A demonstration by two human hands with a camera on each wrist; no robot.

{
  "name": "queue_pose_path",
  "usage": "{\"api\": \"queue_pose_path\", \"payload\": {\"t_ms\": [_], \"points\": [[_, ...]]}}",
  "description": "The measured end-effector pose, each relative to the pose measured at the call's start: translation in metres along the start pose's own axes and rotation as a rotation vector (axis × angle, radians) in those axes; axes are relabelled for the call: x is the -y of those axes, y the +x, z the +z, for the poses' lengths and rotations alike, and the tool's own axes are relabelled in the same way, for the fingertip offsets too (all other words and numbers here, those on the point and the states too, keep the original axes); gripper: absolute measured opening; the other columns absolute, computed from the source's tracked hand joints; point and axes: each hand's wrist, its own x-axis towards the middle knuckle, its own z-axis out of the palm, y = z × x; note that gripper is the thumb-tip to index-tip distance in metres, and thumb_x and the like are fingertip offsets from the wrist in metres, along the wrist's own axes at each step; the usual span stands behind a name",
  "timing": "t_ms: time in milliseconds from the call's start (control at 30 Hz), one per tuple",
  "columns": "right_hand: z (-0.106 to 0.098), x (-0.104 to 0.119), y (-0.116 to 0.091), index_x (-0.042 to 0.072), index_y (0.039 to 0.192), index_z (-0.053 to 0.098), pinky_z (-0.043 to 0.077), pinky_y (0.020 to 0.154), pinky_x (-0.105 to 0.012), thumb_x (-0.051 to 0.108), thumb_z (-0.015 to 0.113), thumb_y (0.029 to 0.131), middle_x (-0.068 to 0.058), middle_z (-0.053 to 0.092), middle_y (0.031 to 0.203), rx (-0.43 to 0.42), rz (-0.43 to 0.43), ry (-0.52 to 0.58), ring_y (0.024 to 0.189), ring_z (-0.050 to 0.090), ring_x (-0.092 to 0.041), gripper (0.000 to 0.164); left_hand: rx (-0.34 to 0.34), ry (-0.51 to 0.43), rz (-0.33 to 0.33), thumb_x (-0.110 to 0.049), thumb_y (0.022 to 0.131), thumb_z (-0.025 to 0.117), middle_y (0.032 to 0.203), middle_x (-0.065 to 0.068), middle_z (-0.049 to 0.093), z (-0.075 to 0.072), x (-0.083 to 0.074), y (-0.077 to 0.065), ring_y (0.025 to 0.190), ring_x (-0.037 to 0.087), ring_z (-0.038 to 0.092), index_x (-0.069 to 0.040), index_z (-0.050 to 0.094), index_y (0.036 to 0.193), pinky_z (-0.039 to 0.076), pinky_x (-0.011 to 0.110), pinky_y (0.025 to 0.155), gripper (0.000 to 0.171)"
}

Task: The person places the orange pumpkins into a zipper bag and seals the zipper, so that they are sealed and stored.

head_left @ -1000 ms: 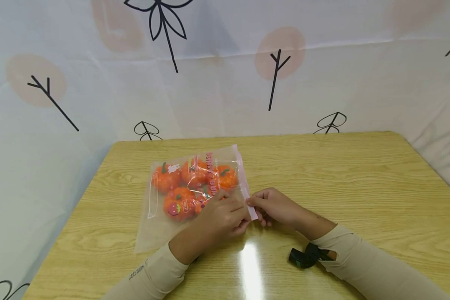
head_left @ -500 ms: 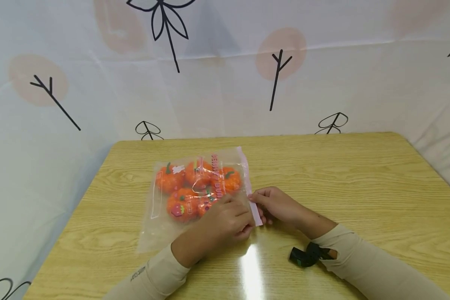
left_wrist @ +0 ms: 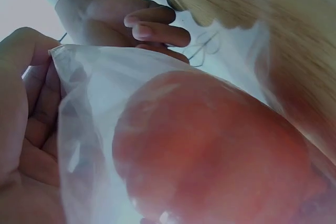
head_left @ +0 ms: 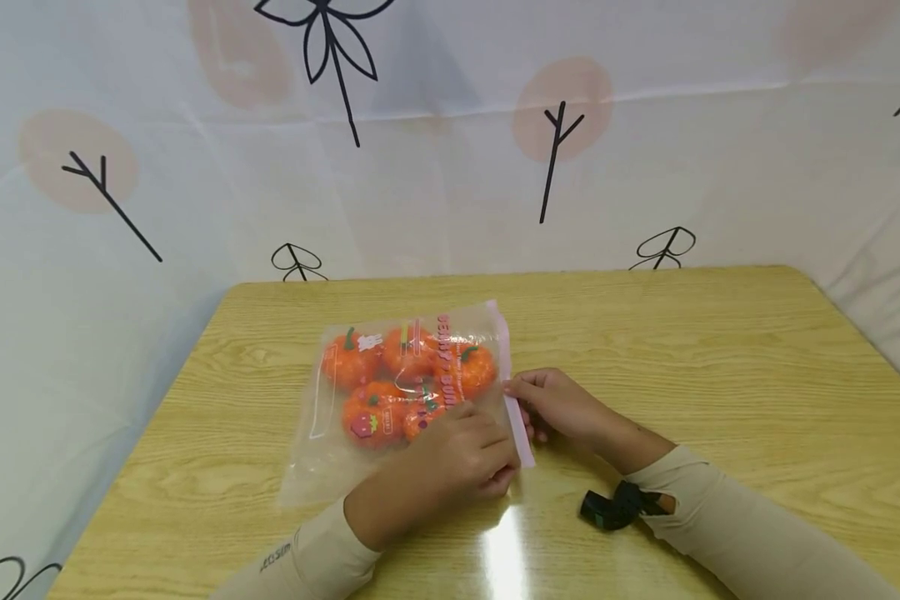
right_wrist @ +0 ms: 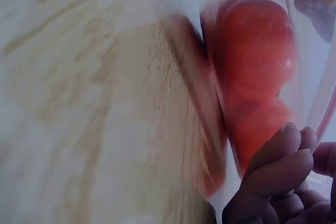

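A clear zip bag printed with pink letters lies flat on the table, its pink zip strip on the right side. Several small orange pumpkins with green stems show through the plastic. My left hand pinches the bag's near right corner between thumb and curled fingers, as the left wrist view shows. On the strip's outer side, my right hand pinches the pink edge farther up. In the right wrist view, its fingers are curled beside two pumpkins inside the bag.
The wood-grain table extends to both sides and behind the bag. A white cloth with plant drawings hangs around the table. A black wrist device sits at the right sleeve.
The bag, with the pumpkins in it, has shifted slightly right and nearer. My left hand has moved a little right and nearer; my right hand has slid slightly farther along the strip.
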Motion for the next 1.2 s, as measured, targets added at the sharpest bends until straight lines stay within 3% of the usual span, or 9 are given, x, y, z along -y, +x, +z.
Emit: {"api": "queue_pose_path", "payload": {"t_ms": [833, 1200], "points": [[-0.006, 0.005, 0.001, 0.007, 0.077, 0.053, 0.04, 0.048, -0.024, 0.022, 0.047, 0.104, 0.001, 0.051, 0.062, -0.057, -0.01, 0.036, 0.052, 0.048, -0.009, 0.031, 0.005, -0.07, 0.037, -0.019, 0.078, 0.07, 0.065, -0.013, 0.058, -0.006, -0.011, 0.007, 0.066, 0.004, 0.053, -0.021, 0.061, 0.073, 0.042, 0.02, 0.068, 0.01], [-0.013, 0.004, 0.002, 0.004, 0.086, 0.056, 0.041, 0.048, -0.025, 0.027, 0.045, 0.105, 0.001, 0.052, 0.066, -0.082, -0.007, 0.034, 0.054, 0.049, -0.009, 0.032, 0.039, -0.106, 0.038, -0.017, 0.079, 0.07, 0.067, -0.012, 0.056, -0.007, -0.013, 0.008, 0.067, 0.004, 0.053, -0.02, 0.059, 0.073, 0.045, 0.02, 0.073, 0.013]]}}
